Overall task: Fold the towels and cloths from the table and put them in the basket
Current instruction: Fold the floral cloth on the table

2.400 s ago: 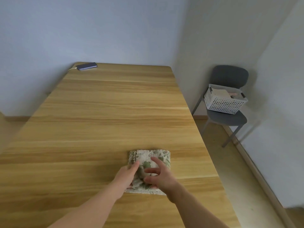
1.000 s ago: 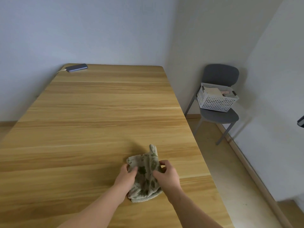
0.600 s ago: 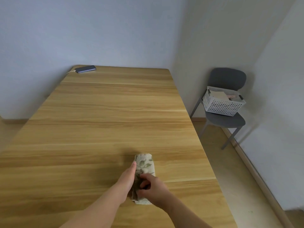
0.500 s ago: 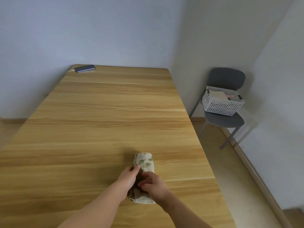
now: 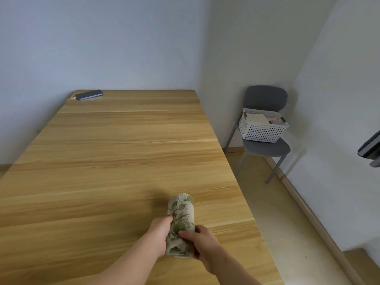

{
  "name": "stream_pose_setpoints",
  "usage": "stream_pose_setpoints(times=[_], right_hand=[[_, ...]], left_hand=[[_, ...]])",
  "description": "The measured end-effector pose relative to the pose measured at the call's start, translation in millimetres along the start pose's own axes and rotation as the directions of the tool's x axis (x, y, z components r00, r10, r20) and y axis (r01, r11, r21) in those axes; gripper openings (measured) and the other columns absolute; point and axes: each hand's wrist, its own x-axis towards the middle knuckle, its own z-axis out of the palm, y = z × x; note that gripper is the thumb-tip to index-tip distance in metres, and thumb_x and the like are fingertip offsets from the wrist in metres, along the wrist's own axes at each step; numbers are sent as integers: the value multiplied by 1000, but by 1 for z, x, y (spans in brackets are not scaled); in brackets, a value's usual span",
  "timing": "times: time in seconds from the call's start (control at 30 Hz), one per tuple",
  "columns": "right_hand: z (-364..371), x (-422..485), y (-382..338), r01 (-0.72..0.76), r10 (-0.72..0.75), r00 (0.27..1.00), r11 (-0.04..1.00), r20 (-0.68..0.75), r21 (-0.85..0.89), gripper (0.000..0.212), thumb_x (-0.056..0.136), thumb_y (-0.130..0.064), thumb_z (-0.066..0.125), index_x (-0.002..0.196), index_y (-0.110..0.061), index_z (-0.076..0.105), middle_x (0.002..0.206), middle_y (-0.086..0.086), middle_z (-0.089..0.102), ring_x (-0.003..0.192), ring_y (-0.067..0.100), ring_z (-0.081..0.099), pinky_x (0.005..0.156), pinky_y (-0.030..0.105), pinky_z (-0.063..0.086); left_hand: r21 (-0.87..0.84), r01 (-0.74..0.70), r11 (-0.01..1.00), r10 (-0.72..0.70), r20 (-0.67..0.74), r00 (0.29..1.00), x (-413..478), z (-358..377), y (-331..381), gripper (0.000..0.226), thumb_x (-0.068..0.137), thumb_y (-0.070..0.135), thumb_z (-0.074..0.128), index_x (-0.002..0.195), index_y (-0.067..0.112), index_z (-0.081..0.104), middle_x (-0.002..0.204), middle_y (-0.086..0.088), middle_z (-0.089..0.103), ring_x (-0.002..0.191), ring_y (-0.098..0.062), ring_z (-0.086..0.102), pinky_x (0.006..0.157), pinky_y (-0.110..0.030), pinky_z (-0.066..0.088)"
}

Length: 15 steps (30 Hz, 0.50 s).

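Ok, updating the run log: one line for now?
left hand: grips leaf-print towel | right hand: grips it too | towel: folded | white basket: on grey chair

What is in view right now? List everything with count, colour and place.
table: one, light wood, fills the foreground
leaf-print cloth: one, beige with green leaves, rolled or folded narrow, near the table's near right edge
phone: one, dark, far left corner of the table, pale cable attached
chair: one, grey, in the room corner right of the table
basket: one, white perforated, on the chair seat
folded cloths: count unclear, pale and pinkish, inside the basket
dark object: one, at the right edge, cannot identify
left hand: grips the cloth's left side
right hand: grips the cloth's right side, thumb on top
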Motion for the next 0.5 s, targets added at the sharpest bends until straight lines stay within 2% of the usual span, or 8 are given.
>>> stream_pose_setpoints(times=[0.03,0.1,0.2,0.27,0.37,0.43,0.5], right_hand=[[-6,-2,-4,0,-1,1000,998,13,68,36,73,-14,74,103,-3,58,95,15,70,73,22,68,57,27,54],[-23,-9,-12,22,-25,999,991,26,129,26,82,-10,67,105,-3,57,93,14,71,75,23,68,59,30,55],[-57,-21,-23,62,-64,998,987,7,146,22,85,-21,65,104,-10,59,85,5,71,75,19,66,58,25,51],[-89,-24,-31,96,-86,995,969,-56,227,29,86,-31,64,106,-10,61,93,7,71,83,22,67,65,28,54],[-152,-24,-42,142,-74,978,919,-194,367,34,83,-33,68,104,-6,64,95,13,71,85,27,67,76,34,54],[-203,-26,-49,164,-64,968,893,-243,419,33,83,-27,69,105,-2,63,89,14,70,79,27,66,71,33,54],[-260,-29,-55,190,-62,958,867,-279,460,31,84,-22,67,108,-3,62,92,15,69,79,26,65,67,30,53]], left_hand=[[12,-39,999,39,7,999,-3,9,3,32,96,25,47,106,-2,60,95,-24,68,81,-34,66,69,-39,54],[130,-187,974,191,-16,982,-7,32,9,30,98,24,41,109,0,56,99,-22,65,83,-34,65,70,-40,55],[332,-379,864,409,-22,912,-20,71,16,28,99,27,38,113,7,51,98,-13,60,89,-30,62,83,-42,53],[450,-479,754,508,64,859,-30,100,18,24,99,30,38,112,14,50,93,-3,58,87,-23,60,82,-37,51],[556,-601,574,544,289,787,-45,158,19,14,98,34,41,104,25,49,90,6,58,82,-15,59,76,-30,49],[565,-657,499,533,397,747,-48,205,21,17,96,38,45,106,25,51,94,4,60,76,-12,58,67,-27,47],[560,-681,471,473,491,731,-49,256,24,33,90,45,53,116,24,49,102,2,60,78,-11,59,61,-24,46]])
